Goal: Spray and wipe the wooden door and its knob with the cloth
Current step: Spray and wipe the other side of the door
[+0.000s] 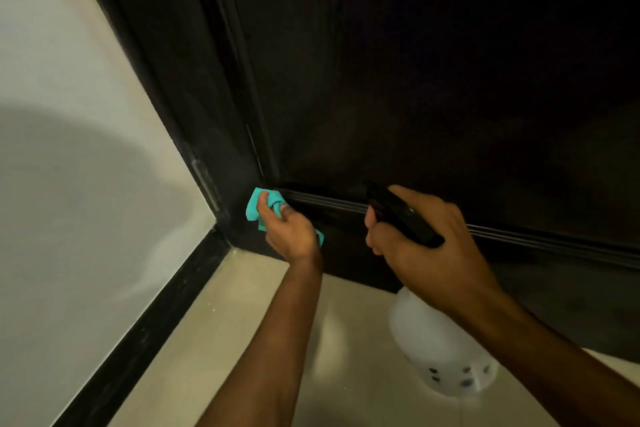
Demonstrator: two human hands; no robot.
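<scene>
Left grip (pixel 290 232) bunches the cloth (pixel 257 205) against the door (pixel 415 80) at its bottom-left corner; right grip (pixel 420 243) wraps the sprayer (pixel 403 215). Wiping step, low down. Next, likely: sweep right along the groove. Knob not in view.

The left hand (pixel 291 230) presses a teal cloth (pixel 254 206) against the lower left corner of the dark wooden door (pixel 415 80). The right hand (pixel 426 246) grips the black trigger head of a translucent spray bottle (pixel 436 350), nozzle toward the door, above the pale floor (pixel 242 315).
</scene>
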